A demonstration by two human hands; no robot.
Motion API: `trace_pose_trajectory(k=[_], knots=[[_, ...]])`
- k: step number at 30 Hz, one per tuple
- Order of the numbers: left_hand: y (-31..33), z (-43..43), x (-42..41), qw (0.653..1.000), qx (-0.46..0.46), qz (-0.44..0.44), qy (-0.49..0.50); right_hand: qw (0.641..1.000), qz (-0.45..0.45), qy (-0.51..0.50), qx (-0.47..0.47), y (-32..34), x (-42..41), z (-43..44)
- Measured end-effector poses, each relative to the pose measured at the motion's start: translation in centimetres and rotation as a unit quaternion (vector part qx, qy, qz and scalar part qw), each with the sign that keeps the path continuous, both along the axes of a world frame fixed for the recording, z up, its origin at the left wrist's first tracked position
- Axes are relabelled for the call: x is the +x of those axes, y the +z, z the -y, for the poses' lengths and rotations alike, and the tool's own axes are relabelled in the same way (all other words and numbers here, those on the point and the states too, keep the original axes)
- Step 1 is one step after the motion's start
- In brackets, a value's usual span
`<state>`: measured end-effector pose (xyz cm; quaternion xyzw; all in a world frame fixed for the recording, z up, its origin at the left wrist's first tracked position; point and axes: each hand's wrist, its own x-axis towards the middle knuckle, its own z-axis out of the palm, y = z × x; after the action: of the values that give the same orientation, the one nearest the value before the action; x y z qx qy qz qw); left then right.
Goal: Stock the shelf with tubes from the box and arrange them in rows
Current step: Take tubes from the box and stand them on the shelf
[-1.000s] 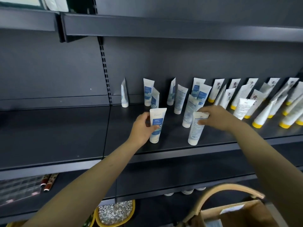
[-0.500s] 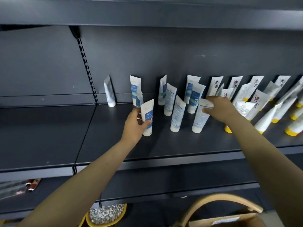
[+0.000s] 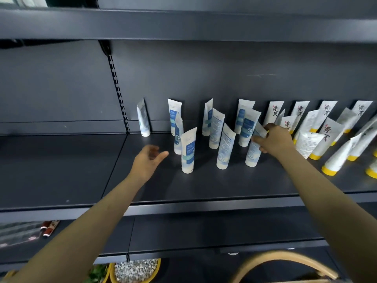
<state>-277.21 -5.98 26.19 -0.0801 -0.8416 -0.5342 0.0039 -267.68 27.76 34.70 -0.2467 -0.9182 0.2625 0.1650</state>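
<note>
Several white-and-blue tubes stand cap-down on the dark shelf (image 3: 204, 186). One front tube (image 3: 188, 153) stands alone, just right of my left hand (image 3: 148, 161), which is open, fingers apart and off it. My right hand (image 3: 274, 139) grips the upper part of another blue-white tube (image 3: 253, 154), standing at the right end of the front row. A third front tube (image 3: 225, 148) stands between them. Behind are more blue tubes against the back wall, one apart at the left (image 3: 143, 118).
White tubes with yellow caps (image 3: 334, 158) and red lettering crowd the shelf's right side, some leaning. A curved tan basket handle (image 3: 285, 260) shows at the bottom right. On the lower levels sit a yellow bowl of pebbles (image 3: 135, 270) and small items at the left (image 3: 48, 227).
My left hand has let go of the front tube and drawn back to the left. My right hand still holds its tube, now farther back in line with the others.
</note>
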Motion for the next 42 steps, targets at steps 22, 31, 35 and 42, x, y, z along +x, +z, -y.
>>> trace_pose_trajectory(k=[22, 31, 35, 42], knots=[[2.2, 4.1, -18.2, 0.997, -0.027, -0.008, 0.066, 0.982, 0.058, -0.124, -0.13, -4.9, 2.6, 7.0], [1.4, 4.1, -17.0, 0.994, -0.057, -0.094, 0.008, 0.982, -0.017, -0.077, -0.171, -6.1, -0.2, 10.3], [1.2, 4.0, -14.6, 0.993, -0.051, -0.101, -0.025, 0.979, -0.069, -0.065, -0.179, -6.2, -1.0, 11.0], [0.0, 3.7, -5.1, 0.987, -0.026, -0.138, -0.083, 0.984, -0.078, -0.045, -0.153, -6.5, -1.2, 9.8]])
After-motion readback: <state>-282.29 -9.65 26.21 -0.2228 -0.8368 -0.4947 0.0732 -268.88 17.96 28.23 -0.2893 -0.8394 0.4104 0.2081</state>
